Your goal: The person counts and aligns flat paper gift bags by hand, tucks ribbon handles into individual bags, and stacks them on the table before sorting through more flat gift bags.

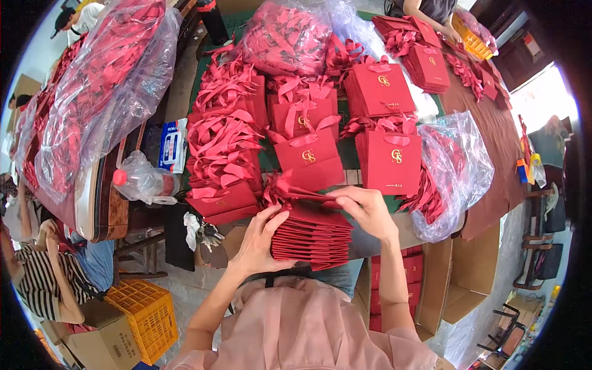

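Observation:
A thick stack of red paper gift bags is held in front of my body, its folded edges facing me. My left hand wraps round the left side of the stack, thumb near the top. At the stack's upper right, my right hand pinches the edge of a top bag, which is lifted a little. Red ribbon handles bunch at the stack's upper left. Just beyond lies a pile of gift bags with gold lettering; another lettered pile sits to its right.
Ribboned bag piles cover the table's left side. Plastic sacks lie right and at the back. A bottle in a plastic bag and a wipes pack stand left. Below right is a cardboard box beside packed bags. Other people sit nearby.

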Available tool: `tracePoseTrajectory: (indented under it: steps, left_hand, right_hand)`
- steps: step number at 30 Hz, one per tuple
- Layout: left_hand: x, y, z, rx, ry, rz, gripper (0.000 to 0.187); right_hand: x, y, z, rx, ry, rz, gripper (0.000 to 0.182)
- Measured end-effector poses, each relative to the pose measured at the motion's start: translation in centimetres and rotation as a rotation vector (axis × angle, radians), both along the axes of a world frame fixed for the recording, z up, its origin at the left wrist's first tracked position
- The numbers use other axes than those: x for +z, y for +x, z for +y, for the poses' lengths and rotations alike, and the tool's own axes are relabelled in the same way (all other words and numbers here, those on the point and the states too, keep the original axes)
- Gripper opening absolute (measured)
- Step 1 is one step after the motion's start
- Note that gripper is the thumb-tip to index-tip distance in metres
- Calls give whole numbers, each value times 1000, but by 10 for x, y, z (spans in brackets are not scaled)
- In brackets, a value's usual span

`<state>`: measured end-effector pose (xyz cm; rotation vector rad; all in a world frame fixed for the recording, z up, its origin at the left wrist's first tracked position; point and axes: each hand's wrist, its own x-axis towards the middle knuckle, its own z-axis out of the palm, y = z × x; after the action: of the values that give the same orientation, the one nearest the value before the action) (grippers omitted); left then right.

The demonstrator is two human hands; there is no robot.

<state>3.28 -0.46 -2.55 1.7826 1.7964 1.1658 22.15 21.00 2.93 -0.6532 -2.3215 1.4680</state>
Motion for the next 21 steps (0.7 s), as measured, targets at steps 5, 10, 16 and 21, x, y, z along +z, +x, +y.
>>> tracePoseTrajectory:
  steps: [5, 10, 16, 21]
  left_hand:
    - [1, 2, 1, 17, 12, -20, 110]
    - [5, 1, 4, 56, 44, 62, 107]
    - [-1, -6, 8, -51, 55, 39, 106]
    - [-4, -8, 17, -84, 94, -26, 103]
  right_hand:
    - [-9, -14, -5, 120, -88, 18, 20]
    - [-13, -3, -3, 136, -86, 60, 20]
    - [-28, 2, -2, 275, -248, 88, 23]
    - [-23, 3, 5, 366, -298, 58, 30]
